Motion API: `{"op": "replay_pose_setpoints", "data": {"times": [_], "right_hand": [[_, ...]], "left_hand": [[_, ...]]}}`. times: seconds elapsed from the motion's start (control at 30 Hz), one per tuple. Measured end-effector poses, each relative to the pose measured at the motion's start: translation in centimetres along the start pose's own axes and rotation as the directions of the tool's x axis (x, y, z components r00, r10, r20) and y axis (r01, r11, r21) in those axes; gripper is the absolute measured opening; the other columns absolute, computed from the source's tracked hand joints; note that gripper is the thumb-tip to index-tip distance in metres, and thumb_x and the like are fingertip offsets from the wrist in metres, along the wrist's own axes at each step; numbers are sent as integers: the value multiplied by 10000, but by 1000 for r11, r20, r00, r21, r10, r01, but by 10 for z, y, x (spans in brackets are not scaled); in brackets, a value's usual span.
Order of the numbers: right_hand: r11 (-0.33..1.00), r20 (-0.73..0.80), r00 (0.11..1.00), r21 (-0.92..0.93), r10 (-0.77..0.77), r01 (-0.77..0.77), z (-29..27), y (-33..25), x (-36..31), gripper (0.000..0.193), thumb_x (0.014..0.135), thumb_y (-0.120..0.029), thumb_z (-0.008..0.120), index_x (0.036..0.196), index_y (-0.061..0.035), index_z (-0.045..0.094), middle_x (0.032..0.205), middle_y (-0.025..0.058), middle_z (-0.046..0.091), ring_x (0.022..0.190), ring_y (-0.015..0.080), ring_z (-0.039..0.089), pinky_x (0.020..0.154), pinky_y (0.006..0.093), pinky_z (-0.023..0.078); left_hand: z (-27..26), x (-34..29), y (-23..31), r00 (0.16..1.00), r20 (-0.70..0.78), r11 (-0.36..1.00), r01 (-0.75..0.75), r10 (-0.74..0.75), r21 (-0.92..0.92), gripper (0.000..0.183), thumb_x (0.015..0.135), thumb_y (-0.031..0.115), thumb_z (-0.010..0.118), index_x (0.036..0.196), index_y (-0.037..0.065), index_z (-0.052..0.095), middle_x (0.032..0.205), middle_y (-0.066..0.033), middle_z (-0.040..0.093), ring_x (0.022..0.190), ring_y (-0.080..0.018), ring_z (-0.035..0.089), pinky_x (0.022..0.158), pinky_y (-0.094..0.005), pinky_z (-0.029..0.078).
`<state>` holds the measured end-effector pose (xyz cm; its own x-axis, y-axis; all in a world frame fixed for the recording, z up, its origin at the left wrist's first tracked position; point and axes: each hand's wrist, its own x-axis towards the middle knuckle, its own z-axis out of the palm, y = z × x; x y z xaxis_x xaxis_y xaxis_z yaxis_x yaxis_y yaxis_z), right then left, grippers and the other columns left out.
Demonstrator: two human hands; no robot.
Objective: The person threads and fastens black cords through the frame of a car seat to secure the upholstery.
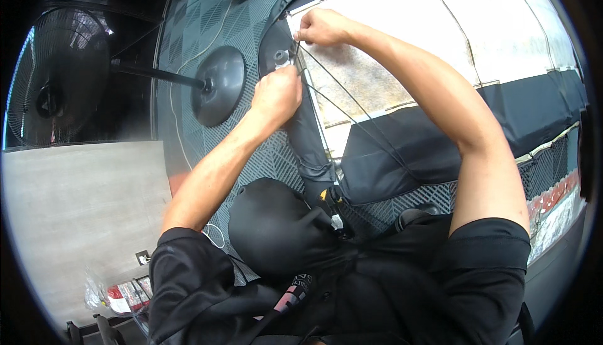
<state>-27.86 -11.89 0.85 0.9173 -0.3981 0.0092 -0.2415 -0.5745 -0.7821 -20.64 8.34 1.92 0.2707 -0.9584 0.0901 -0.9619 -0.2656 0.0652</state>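
Observation:
A large upholstered piece (352, 81) lies before me, its white backing framed by black covering that looks like leather. At its near-left corner, my left hand (276, 94) is closed at the black edge; what its fingers grip is hidden. Just beyond, my right hand (323, 28) pinches a thin black cord (339, 81) over the corner of the backing. Two strands of that cord run down across the white face and onto the black flap (402, 150). Beside my left fingers sits a small grey round fitting (281, 58).
Left of my work stands a black pedestal fan (217, 87) on interlocking grey floor tiles (188, 37). A yellow-and-black tool (330, 197) rests near my knee. At the lower left are a wood-grain panel (81, 200) and red-and-white packages (129, 296). A pale cable (179, 119) trails across the floor.

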Motion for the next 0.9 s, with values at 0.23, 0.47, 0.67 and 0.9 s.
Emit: {"op": "replay_pose_setpoints", "data": {"times": [0.23, 0.47, 0.67, 0.9], "right_hand": [[923, -202, 919, -260, -338, 283, 44, -4, -87, 270, 856, -295, 677, 1047, -107, 708, 1159, 80, 633, 1136, 268, 565, 966, 465, 397], [945, -43, 988, -302, -145, 126, 57, -29, -78, 312, 870, -348, 692, 1050, -105, 769, 1098, 87, 682, 1176, 259, 554, 1025, 475, 327], [903, 83, 987, -400, -137, 159, 45, -32, -68, 224, 881, -232, 615, 956, -67, 746, 1055, 107, 684, 1097, 252, 611, 963, 462, 401], [962, 201, 956, 215, -213, 169, 24, -34, -85, 319, 893, -259, 575, 934, 24, 715, 859, 170, 694, 889, 294, 645, 860, 393, 476]], "left_hand": [[-7, 6, -17, 649, 648, 117, 736, -398, -666, 161, 923, 214, 676, 856, 69, 693, 625, 84, 449, 511, -40, 322, 445, -242, 219], [0, 4, -32, 659, 714, -58, 724, -237, -687, 137, 970, 208, 635, 878, 111, 667, 627, 94, 450, 472, -3, 316, 387, -194, 213], [0, 2, -34, 710, 673, 8, 689, -206, -725, 131, 964, 172, 625, 900, 70, 677, 643, 74, 476, 466, -3, 346, 386, -178, 241], [-3, -3, -44, 767, 626, 38, 637, -141, -770, 175, 946, 85, 572, 1020, -8, 699, 675, 34, 525, 492, -25, 392, 434, -211, 348]]}}
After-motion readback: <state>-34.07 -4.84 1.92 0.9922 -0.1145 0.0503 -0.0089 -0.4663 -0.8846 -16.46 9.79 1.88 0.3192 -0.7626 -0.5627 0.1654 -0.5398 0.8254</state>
